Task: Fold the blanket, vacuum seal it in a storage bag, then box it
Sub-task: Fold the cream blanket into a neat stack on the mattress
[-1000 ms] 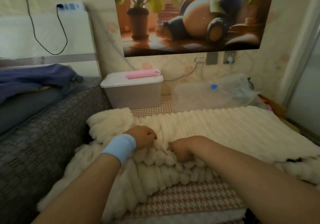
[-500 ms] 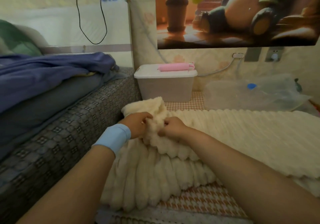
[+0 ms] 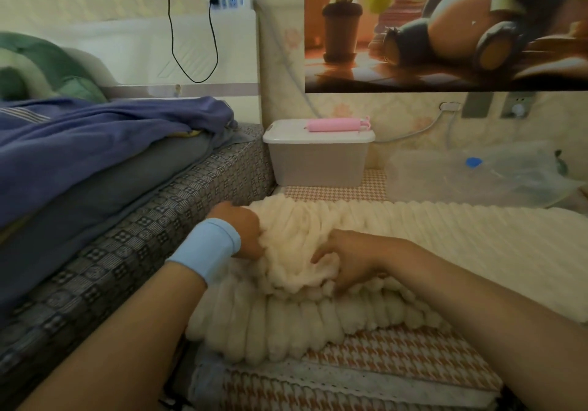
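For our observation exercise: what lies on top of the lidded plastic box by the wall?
A pink tube-shaped item lies on the white lid of the box. The lid is on, hiding whatever is inside.

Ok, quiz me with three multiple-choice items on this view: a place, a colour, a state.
1. Where is the pink roll? A) on the storage box lid B) in the left hand C) under the blanket
2. What colour is the wristband? A) red B) light blue C) black
3. What is the right hand doing? A) hanging idle B) pointing at the wall C) gripping the blanket
Answers: A, it lies on the white lid; B, pale blue at the left wrist; C, fingers curl into the pile.
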